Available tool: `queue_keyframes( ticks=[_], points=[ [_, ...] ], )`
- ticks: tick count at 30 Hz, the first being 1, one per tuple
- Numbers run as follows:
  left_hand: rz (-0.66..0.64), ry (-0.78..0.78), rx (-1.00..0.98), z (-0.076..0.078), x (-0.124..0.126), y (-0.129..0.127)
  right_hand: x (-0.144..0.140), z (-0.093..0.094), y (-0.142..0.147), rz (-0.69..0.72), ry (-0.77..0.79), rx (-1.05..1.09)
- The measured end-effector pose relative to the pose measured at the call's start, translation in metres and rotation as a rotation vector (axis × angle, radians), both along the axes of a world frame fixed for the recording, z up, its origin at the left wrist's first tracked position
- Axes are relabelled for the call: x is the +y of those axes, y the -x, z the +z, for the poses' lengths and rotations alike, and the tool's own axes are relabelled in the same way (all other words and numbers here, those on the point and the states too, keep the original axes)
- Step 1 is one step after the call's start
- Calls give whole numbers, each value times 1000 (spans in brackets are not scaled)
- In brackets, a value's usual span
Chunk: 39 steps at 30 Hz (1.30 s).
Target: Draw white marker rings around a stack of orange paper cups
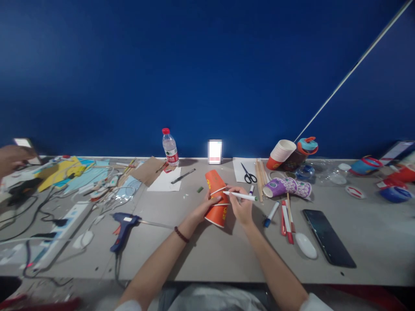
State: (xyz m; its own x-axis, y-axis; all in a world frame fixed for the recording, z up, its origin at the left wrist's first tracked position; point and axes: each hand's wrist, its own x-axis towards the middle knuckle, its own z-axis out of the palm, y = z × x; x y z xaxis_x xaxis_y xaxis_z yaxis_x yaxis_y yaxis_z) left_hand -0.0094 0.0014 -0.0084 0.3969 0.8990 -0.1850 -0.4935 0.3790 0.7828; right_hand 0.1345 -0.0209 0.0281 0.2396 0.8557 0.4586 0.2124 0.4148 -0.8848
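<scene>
Two orange paper cups [216,214] are joined mouth to mouth, their white rims meeting near the middle, and stand tilted over the table in front of me. My left hand [207,204] is wrapped around them from the left, a beaded bracelet on its wrist. In my right hand [240,206] is a white marker [240,196] with a green end, its other tip touching or very close to the cups near the rims. A purple-tipped marker [251,190] stands out just behind the right hand. A small green piece [200,189] lies left of the cups.
To the left are a blue glue gun [125,229], a power strip [65,233] and tangled cables. A water bottle [170,149] and craft knife [183,176] lie behind. Rightward are scissors [249,175], stacked cups [281,153], purple cups [288,188], markers and a phone [329,237]. Another person's hand [14,159] shows far left.
</scene>
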Motion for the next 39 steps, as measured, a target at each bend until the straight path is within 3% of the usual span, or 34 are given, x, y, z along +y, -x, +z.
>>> queue_keyframes(
  ticks=[19,39],
  points=[
    [16,21,15,0,-2,-1,1,-5,1,5,-57,-239],
    [28,17,16,9,-4,-1,0,0,3,5,-83,-247]
  ],
)
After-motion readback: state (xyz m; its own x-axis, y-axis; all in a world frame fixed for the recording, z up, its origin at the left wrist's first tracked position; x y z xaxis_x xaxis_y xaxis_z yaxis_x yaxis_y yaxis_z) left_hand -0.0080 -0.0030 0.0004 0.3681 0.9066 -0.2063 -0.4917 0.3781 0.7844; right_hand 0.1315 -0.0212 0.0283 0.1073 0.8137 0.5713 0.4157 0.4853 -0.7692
